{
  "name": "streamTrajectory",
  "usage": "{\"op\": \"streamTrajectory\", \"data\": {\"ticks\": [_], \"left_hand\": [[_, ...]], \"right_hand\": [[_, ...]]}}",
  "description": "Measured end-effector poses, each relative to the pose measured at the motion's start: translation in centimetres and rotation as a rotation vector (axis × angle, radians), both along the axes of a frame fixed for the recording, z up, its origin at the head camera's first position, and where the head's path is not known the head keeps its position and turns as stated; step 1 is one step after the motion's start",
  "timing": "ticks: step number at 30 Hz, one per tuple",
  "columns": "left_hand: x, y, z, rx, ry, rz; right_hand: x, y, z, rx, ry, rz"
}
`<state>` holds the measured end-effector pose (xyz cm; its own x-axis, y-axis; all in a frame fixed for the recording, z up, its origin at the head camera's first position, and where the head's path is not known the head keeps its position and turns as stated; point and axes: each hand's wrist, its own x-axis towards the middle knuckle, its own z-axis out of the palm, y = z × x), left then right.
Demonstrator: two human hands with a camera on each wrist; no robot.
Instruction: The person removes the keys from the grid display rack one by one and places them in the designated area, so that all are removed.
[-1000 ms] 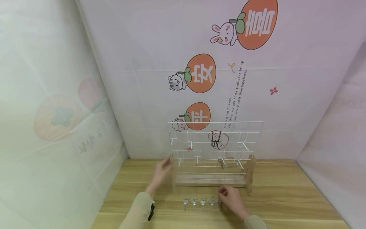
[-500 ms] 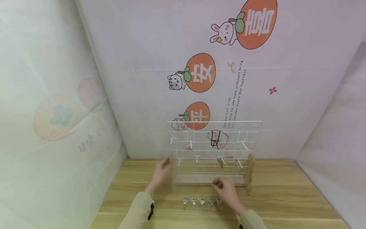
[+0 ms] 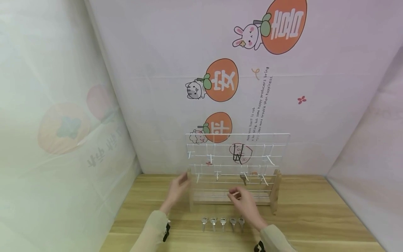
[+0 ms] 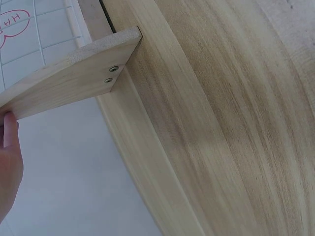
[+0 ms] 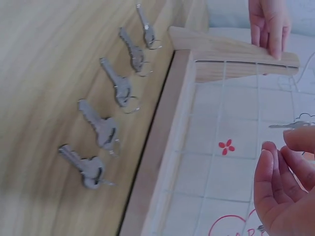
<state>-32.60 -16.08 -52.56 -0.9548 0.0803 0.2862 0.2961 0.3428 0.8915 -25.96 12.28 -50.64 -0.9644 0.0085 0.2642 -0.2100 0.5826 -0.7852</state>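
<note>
My left hand (image 3: 178, 190) grips the left wooden upright (image 4: 74, 73) of a white wire grid rack (image 3: 220, 200); in the right wrist view its thumb lies over the wood's edge. My right hand (image 3: 245, 203) is raised before the rack's lower middle, its thumb and fingers bent together. In the right wrist view a silver key (image 5: 288, 126) shows at its fingertips, its blade pointing down toward the table; the hand hides the other end. Below, several silver keys (image 3: 223, 221) with small rings lie in a row on the table.
White hooks (image 3: 217, 175) stick out from the grid in two rows. One key (image 3: 243, 179) hangs on a lower hook right of centre. A black bracket-like piece (image 3: 237, 154) sits higher on the grid. Behind rises a printed cloth (image 3: 163, 105) over the wooden table (image 3: 315, 210).
My right hand has risen from the right end of the key row and moved left, up in front of the grid. My left hand has stayed on the upright.
</note>
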Motion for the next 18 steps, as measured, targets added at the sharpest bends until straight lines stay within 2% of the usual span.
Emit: {"op": "streamTrajectory", "data": {"ticks": [9,18], "left_hand": [[0.1,-0.1,0.1,0.018,-0.011,-0.024],[-0.1,-0.1,0.0,0.014,0.015,-0.019]], "right_hand": [[-0.7,-1.1,1.1,-0.006,0.127,0.009],[-1.2,-2.2,2.1,-0.048,0.187,0.024]]}}
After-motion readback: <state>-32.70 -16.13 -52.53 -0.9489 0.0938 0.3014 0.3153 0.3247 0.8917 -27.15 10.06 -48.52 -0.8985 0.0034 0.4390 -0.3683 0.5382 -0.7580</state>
